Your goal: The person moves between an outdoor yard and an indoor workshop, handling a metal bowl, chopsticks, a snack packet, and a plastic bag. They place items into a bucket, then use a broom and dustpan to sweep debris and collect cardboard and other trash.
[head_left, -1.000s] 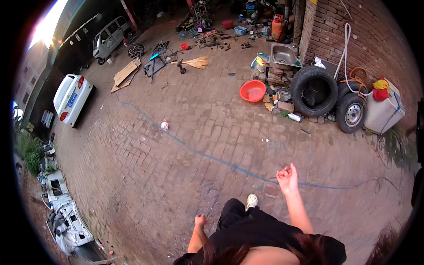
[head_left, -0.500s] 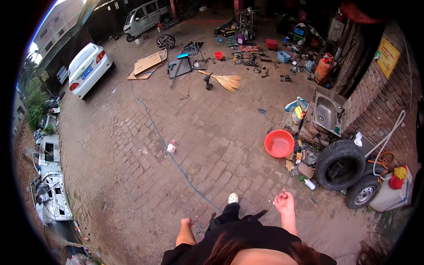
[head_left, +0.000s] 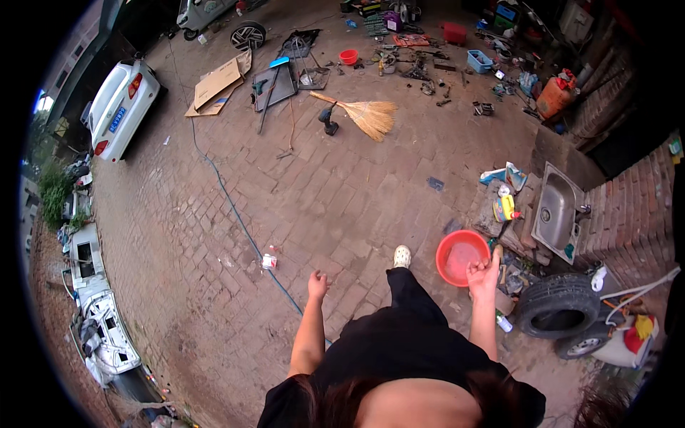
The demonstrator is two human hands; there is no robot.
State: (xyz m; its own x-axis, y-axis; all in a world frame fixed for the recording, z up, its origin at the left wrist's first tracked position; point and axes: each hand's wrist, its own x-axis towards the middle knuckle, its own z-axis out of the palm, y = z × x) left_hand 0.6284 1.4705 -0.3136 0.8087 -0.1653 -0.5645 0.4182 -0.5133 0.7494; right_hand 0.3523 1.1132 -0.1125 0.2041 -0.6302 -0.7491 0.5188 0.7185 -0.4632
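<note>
My left hand hangs over the brick paving, its fingers loosely curled closed with nothing showing in them. My right hand is held palm up and open, the fingers a little bent and no object on it. In the picture it overlaps the right rim of a red plastic basin on the ground; I cannot see it touching the basin. Between my hands, one foot in a pale clog is stretched forward.
Right: a steel sink, yellow bottle and tyre. Ahead: a straw broom, cordless drill, flattened cardboard and scattered tools. A blue hose crosses the paving left of me, near a white car.
The basin and sink have come closer as I move forward. Both hands have swung farther ahead. My right hand now overlaps the basin in the picture; its fingers are bent differently.
</note>
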